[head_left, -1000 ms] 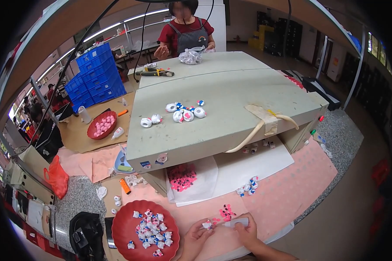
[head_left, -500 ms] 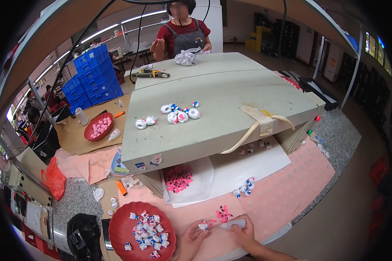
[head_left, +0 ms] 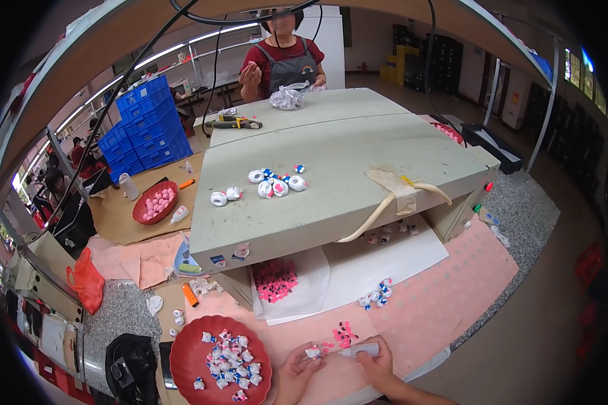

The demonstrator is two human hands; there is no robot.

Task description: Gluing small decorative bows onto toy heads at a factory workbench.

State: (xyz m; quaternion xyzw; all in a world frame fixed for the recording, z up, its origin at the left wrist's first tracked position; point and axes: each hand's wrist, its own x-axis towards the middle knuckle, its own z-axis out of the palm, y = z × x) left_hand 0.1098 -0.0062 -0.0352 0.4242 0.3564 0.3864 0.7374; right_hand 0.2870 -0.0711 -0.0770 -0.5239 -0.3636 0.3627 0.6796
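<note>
A: Layout, left to right? Clock from the held piece.

B: Red scalloped bowl (head_left: 185,358) at 9, loaded with white-and-blue figurines (head_left: 233,364). Then my left hand (head_left: 297,370), thumb and fingers pinched on a small white toy figurine (head_left: 313,352); that sits at 6 o'clock in my view, above the pink mat (head_left: 439,307). Loose pink discs (head_left: 345,333) at 2, some dark ones mixed in. Translucent squeeze bottle (head_left: 365,349) at 3, narrow end aimed at the figurine. My right hand (head_left: 380,366) is clamped on its wider end.

A: How do they handle?

B: Figurine: I'd call it light and stiff, slick if that shine is gloss. Best hold is low on its sides, light pinch, face left free; paint could scuff. Bottle: probably light, soft-walled. Hold it round the barrel, well back from the tip; too much squeeze could flood. Discs look thin and light, easy to scatter.

A: What can't you make out?

B: Figurine's underside: behind my left fingers. Its markings: too small. Nozzle tip: pale, can't tell if it touches anything. Bottle's fill level: can't tell. Some right fingers sit behind the bottle. Both forearms cut off by the bottom edge.
</note>
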